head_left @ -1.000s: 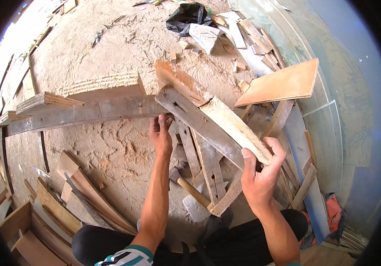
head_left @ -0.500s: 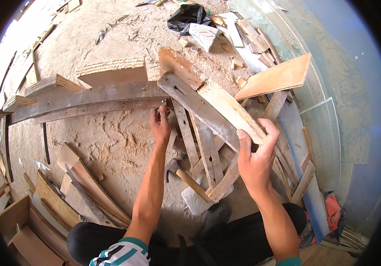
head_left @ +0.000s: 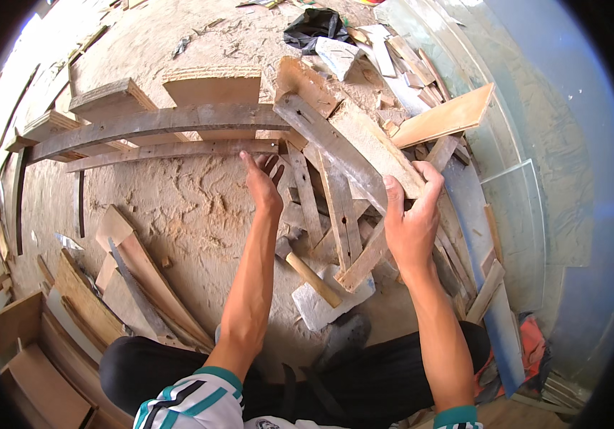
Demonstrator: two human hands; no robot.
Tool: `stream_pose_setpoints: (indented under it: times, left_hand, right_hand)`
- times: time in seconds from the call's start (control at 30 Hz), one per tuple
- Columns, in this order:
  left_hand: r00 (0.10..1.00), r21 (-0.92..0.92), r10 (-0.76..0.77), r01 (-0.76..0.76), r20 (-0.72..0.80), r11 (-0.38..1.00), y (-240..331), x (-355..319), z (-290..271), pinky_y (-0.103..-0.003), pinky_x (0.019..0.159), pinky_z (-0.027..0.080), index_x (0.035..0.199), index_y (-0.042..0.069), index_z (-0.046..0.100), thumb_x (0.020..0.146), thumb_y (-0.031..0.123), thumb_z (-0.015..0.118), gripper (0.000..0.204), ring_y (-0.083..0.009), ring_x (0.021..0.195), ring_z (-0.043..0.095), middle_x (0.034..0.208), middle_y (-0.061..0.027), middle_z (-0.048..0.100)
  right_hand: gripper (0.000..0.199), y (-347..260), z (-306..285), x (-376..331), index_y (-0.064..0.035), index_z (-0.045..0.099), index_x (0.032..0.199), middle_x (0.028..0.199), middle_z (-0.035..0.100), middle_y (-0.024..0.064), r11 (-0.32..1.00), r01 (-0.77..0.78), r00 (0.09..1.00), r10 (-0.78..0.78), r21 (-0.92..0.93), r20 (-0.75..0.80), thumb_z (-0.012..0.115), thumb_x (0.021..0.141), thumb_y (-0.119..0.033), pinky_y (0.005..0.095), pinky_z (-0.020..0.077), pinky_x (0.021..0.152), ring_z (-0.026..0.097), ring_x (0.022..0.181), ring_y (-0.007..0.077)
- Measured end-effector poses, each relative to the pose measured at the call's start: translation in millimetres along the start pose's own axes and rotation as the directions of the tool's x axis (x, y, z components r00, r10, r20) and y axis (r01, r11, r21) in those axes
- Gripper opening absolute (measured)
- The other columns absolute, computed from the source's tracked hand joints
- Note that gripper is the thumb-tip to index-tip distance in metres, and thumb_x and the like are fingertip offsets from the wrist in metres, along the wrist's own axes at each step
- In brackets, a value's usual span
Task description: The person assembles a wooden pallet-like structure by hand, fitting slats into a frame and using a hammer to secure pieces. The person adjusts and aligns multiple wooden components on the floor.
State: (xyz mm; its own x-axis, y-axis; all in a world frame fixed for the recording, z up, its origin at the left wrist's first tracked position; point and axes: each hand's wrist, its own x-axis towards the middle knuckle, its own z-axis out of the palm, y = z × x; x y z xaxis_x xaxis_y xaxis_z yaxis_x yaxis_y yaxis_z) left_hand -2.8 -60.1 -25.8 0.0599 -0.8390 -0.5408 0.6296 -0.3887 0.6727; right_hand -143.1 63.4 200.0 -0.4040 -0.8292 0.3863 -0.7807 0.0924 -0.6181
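Note:
A wooden frame of weathered rails (head_left: 171,120) and pale plywood pieces (head_left: 214,82) stands in front of me, its long side reaching left. My right hand (head_left: 414,225) is closed round the near end of its right side, thumb on the grey board (head_left: 332,146) and fingers over the pale board (head_left: 375,143) beside it. Just below the frame's corner, my left hand (head_left: 262,187) has its fingers apart and holds nothing. Its fingertips are by the lower rail (head_left: 199,149); whether they touch it, I cannot tell. Between my forearms lies a hammer (head_left: 310,277) with a wooden handle.
The hammer's handle rests over a white block (head_left: 307,307). A handsaw (head_left: 135,286) lies among boards at the left. Offcuts and a black plastic bag (head_left: 315,28) lie at the back, with glass sheets (head_left: 521,207) along the right. Shavings cover the floor.
The frame has shifted up in view and tilted, showing more of its plywood and lower rail. My left hand's fingers have spread from a closed pose. My right hand keeps its grip.

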Motion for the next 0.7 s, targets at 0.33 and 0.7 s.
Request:
stream_pose_setpoints:
  times: [0.33,0.7]
  left_hand:
    - [0.925,0.014,-0.298,0.304,0.235,0.953,35,-6,-5,-0.048,0.107,0.033,0.139,-0.006,0.035,0.091,0.069,0.038,0.089,-0.0297,0.126,0.044,0.138,-0.0188,0.043]
    - [0.927,0.159,-0.319,0.291,0.195,0.943,40,17,-4,-0.040,0.086,0.053,0.114,0.004,0.056,0.091,0.039,0.064,0.043,-0.0183,0.091,0.054,0.105,-0.0056,0.055]
  right_hand:
    - [0.039,-6,-3,-1,-0.0043,0.039,0.124,0.102,0.063,0.0270,0.999,-0.047,0.999,0.047,0.000,0.012,0.059,0.094,-0.017,0.0459,0.0501,0.074,0.064,0.093,0.0430]
    - [0.043,-11,-3,-4,-0.0082,0.035,0.127,0.106,0.063,0.0265,0.999,-0.054,0.998,0.054,-0.002,0.020,0.059,0.092,-0.016,0.0473,0.0506,0.077,0.063,0.097,0.0440]
